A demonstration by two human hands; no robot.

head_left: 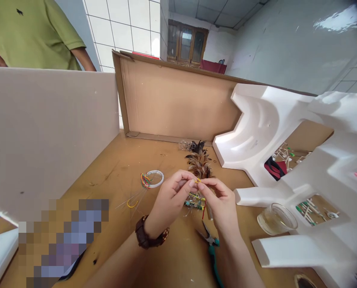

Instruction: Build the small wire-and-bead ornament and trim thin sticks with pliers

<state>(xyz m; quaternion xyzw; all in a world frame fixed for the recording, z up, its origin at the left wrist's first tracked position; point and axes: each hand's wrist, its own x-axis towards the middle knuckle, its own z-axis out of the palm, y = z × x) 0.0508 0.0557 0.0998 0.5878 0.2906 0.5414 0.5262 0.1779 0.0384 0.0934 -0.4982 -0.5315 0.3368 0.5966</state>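
Both hands meet above the brown table (178, 248), fingertips nearly touching. My left hand (178, 192) and my right hand (218, 198) pinch a small yellow piece (198, 181) between them. Just below the fingers lie beaded strands (194, 203) in green and yellow, partly hidden by the hands. Brown feathers (198, 162) spread out behind the fingertips. Pliers with teal handles (211, 244) rest beside my right wrist, jaws apart. To the left sits a white ring (157, 179) with colourful threads (145, 180) and a yellow curved piece (132, 205).
White foam packaging (256, 120) stands on the right, with a glass cup (277, 219) near it. A cardboard box wall (178, 100) rises behind. At the left are a white panel (52, 132) and a pixelated area (70, 240). A person in a green shirt (31, 32) is beyond the panel.
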